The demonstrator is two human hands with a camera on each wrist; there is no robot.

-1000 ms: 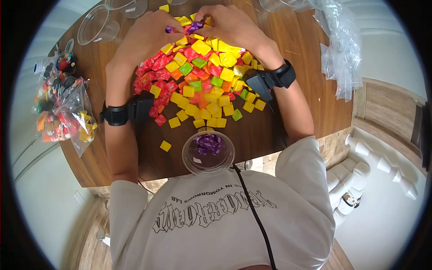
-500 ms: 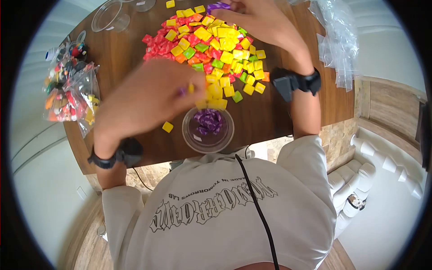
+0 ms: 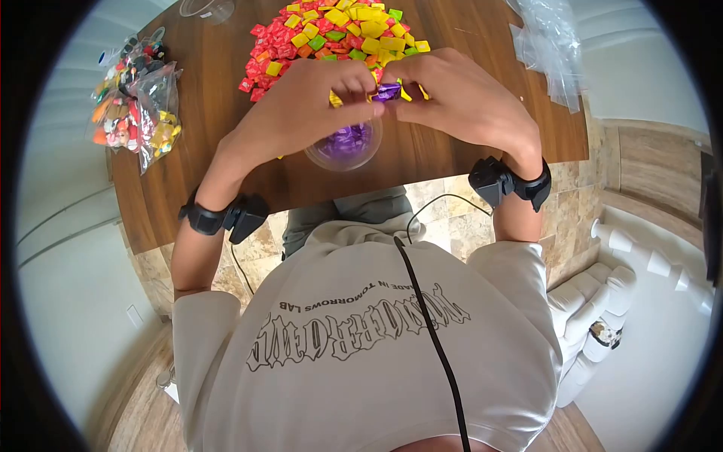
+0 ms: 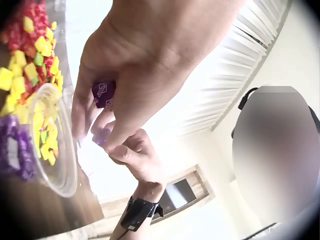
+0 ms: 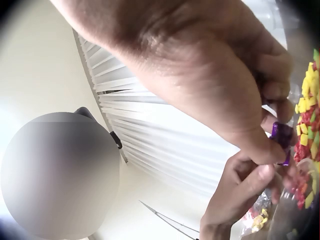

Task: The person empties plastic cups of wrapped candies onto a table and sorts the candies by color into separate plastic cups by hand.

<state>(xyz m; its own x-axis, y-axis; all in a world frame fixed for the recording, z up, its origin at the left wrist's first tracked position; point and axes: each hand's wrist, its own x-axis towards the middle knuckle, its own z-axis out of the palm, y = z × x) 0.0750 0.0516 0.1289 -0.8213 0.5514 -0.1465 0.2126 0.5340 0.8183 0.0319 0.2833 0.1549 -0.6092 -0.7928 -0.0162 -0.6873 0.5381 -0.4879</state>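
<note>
Both hands meet above a clear round plastic tub (image 3: 345, 162) that has purple wrapped candies (image 3: 348, 139) inside. My right hand (image 3: 459, 98) pinches a purple wrapped candy (image 3: 388, 92) between thumb and fingers. The left hand (image 3: 297, 105) has its fingertips right at that candy's other side. In the left wrist view another purple candy (image 4: 103, 94) is tucked in the curled fingers of the left hand. Beyond the hands spreads a heap of red, yellow, green and orange wrapped candies (image 3: 324, 38), partly hidden by the fingers.
A clear bag of small colourful figures (image 3: 135, 113) lies at the table's left edge. Empty clear plastic bags (image 3: 553, 53) lie at the right. Another clear plastic tub (image 3: 207, 9) stands at the far left. The wooden table's (image 3: 301, 194) near edge runs just before the person.
Both hands have come from the heap, where they picked among the candies, back toward the person and together over the tub, with purple candies in their fingers. The head view has tilted down.
</note>
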